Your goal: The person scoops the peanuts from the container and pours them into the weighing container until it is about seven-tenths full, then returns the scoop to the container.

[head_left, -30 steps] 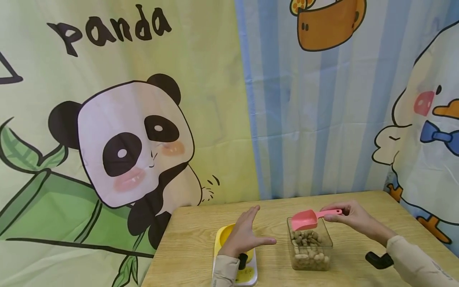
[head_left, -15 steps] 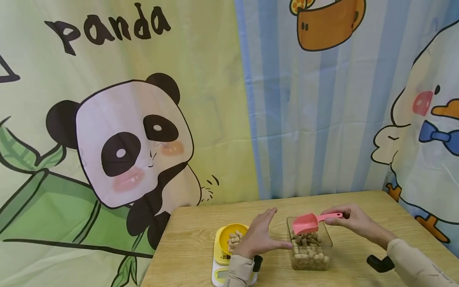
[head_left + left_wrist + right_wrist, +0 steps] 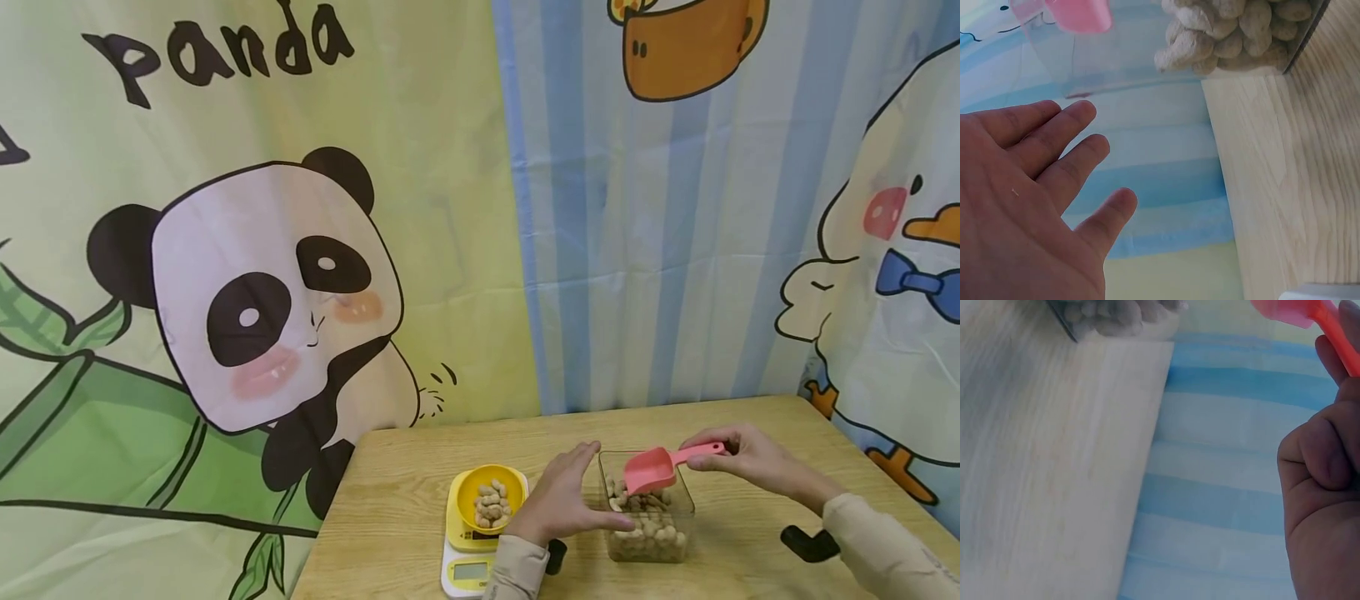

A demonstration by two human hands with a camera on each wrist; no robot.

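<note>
One pink plastic scoop (image 3: 649, 471) sits at the mouth of one clear rectangular container (image 3: 681, 497), its handle pinched between the fingers of the right hand (image 3: 738, 462). It looks light and stiff, best held by that slim handle. The left hand (image 3: 558, 504), fingers spread apart, is just beside the container; contact I can't tell. Left of the container, one yellow-and-white scale (image 3: 459, 557) bears one round yellow bowl (image 3: 462, 502). Tan peanuts (image 3: 491, 504) fill both vessels partly, too many to count.

Wood-grain table (image 3: 390, 517), yellow-green cloth (image 3: 457, 167) with printed panda (image 3: 225, 217), blue-striped cloth (image 3: 645, 250), orange-brown cup print (image 3: 682, 54), white bird print (image 3: 892, 358)
</note>
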